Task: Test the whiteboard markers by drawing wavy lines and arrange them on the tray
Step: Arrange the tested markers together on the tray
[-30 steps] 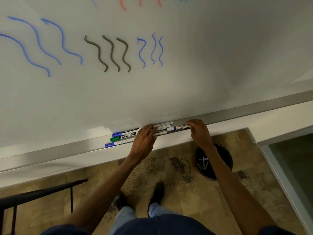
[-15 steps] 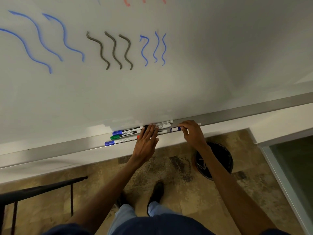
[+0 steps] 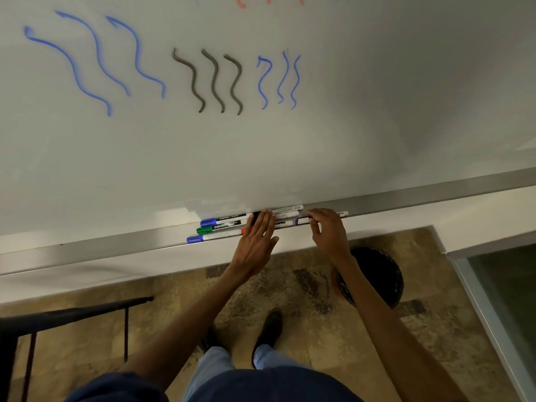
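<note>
Several whiteboard markers lie side by side on the metal tray point(image 3: 116, 243) under the whiteboard point(image 3: 319, 140): a blue-capped marker point(image 3: 223, 220), a green-capped marker point(image 3: 217, 227) and another blue-capped marker point(image 3: 208, 237) at the front. My left hand point(image 3: 256, 242) lies flat with straight fingers on the middle of the row. My right hand point(image 3: 327, 230) has curled fingers on a blue-capped marker point(image 3: 303, 220) at the right end, with its white barrel sticking out past the hand. Blue, grey and red wavy lines point(image 3: 214, 79) mark the board.
A black round bin point(image 3: 377, 274) stands on the mottled stone floor below my right arm. A dark metal railing point(image 3: 72, 314) runs at lower left. A glass panel in a metal frame point(image 3: 493, 314) sits at the right. My shoes point(image 3: 269, 326) are below the tray.
My right hand slid left along the tray, bringing the right-end marker toward the others. My left hand stayed pressed on the row, its fingers now straighter.
</note>
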Demonstrator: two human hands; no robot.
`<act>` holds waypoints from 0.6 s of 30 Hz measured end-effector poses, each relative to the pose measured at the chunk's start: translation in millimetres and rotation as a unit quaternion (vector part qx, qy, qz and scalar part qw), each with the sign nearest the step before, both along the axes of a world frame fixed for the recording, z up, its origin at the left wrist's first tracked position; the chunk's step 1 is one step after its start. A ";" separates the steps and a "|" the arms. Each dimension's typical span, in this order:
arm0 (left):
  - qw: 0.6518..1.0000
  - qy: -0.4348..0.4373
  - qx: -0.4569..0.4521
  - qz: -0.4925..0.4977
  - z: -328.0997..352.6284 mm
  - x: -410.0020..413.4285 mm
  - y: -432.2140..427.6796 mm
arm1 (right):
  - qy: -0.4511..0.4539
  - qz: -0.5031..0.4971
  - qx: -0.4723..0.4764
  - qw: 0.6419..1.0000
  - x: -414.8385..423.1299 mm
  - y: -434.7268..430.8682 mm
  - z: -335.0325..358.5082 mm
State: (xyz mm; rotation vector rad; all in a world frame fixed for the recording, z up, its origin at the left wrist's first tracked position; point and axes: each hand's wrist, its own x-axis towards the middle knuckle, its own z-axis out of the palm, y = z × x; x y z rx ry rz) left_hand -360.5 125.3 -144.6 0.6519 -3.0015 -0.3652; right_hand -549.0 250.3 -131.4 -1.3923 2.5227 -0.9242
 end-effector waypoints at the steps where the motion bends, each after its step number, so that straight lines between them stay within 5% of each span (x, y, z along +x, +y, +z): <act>1: 1.000 0.008 0.003 0.006 2.1 1.5 -0.2 | -0.002 -0.008 -0.006 1.000 2.5 -0.8 1.0; 9: 0.977 0.139 -0.002 0.162 35.7 27.3 -1.1 | -0.027 -0.008 -0.068 0.997 62.0 -37.8 15.3; 18: 0.936 0.099 -0.053 0.334 60.0 107.7 -23.7 | -0.015 0.042 -0.087 0.995 155.2 -90.7 43.4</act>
